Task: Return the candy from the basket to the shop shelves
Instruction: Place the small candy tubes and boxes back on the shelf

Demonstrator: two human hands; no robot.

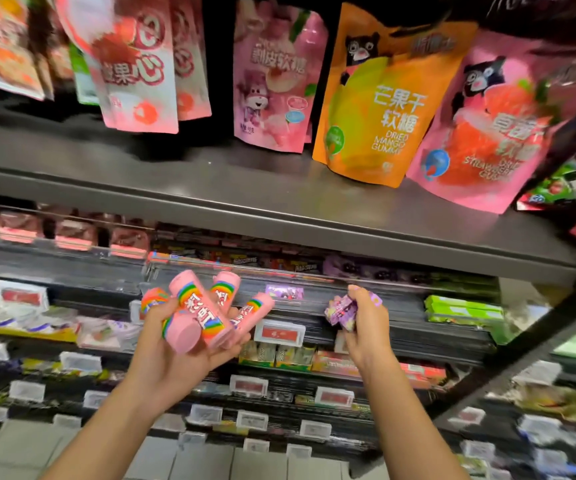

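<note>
left hand (175, 348) grips pink tubes (196, 313); right hand (366, 323) pinches purple, perhaps candy, pack (342, 310); grey shelf (279, 199) above.

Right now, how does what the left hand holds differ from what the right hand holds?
The left hand grips several pink rainbow tubes, rigid cylinders fanned outward; the right hand pinches purple candy packets, small, flat and crinkled. The tubes fill the left hand; the packets barely show beyond the right fingers. Both are held before the shelves.

A dark grey metal shelf (210, 188) carries an orange dried-mango gummy pouch (390, 98) just beside a pink strawberry gummy pouch (487, 133); lower tiered shelves (366, 306) hold green flat boxes (459, 308) and white price tags (279, 332)
</note>
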